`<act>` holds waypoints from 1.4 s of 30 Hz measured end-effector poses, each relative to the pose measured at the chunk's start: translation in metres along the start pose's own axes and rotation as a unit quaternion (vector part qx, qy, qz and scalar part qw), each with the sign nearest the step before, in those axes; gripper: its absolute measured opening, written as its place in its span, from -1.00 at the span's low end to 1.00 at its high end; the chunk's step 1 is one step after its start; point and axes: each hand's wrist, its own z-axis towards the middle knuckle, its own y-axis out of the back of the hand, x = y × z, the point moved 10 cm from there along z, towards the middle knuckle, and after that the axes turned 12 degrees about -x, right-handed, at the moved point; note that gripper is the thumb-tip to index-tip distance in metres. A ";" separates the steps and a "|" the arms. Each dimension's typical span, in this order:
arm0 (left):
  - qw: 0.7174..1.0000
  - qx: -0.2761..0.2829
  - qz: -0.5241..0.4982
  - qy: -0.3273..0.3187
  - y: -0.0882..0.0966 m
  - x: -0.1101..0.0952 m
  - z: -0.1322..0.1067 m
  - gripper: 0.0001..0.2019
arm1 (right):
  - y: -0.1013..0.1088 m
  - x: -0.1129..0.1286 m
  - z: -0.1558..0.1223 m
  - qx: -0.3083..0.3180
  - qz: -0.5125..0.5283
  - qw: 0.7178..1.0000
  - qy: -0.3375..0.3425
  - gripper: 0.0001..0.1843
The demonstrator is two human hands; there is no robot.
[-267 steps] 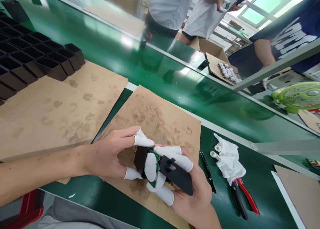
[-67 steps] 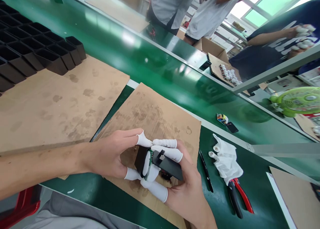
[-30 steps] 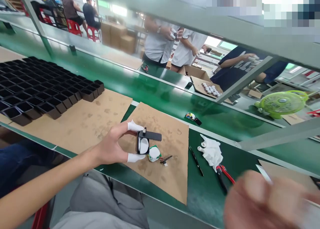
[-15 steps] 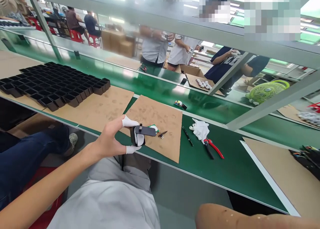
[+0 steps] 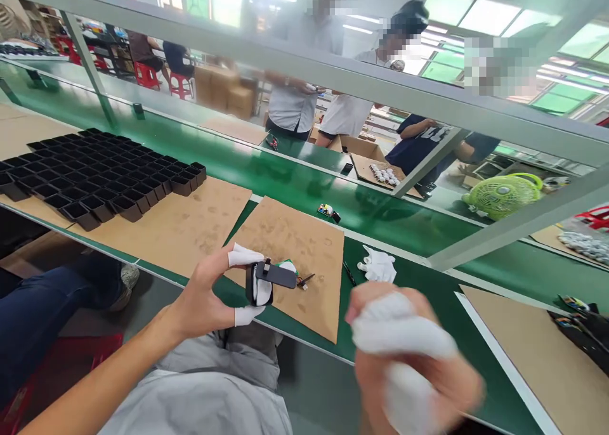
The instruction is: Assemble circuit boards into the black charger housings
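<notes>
My left hand (image 5: 207, 295) is raised over the table's front edge, with white finger cots on thumb and fingertips. It pinches a small black housing (image 5: 257, 287) that has a flat black plug piece (image 5: 276, 274) sticking out to the right. Just behind it, a green circuit board (image 5: 288, 267) with a short wire (image 5: 304, 279) lies on a stained cardboard sheet (image 5: 295, 238). My right hand (image 5: 409, 359) is up close to the camera at lower right. It is blurred, and its cot-covered fingers look curled.
Rows of black housings (image 5: 95, 175) stand on cardboard at left. A white glove (image 5: 378, 267) and a thin black tool (image 5: 347, 273) lie right of the sheet. A small part (image 5: 329, 211) rides the green belt (image 5: 285, 181). A green fan (image 5: 504, 194) and people stand beyond.
My right hand left the housing, dropped away, then rose blurred before the camera. The circuit board now lies on the cardboard. The small part on the belt drifted left.
</notes>
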 end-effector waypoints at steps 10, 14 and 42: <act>0.979 -0.070 0.023 0.190 0.001 0.088 -0.007 -0.36 | -0.098 -0.099 -0.071 0.090 -0.100 0.991 0.020 -0.37; 0.978 -0.074 0.052 0.190 0.005 0.116 0.004 -0.36 | -0.130 -0.123 -0.066 0.151 -0.109 0.982 0.003 -0.23; 0.957 -0.101 0.017 0.272 -0.024 0.095 0.023 -0.60 | -0.147 -0.190 -0.164 -0.220 0.266 0.638 -0.689 -0.57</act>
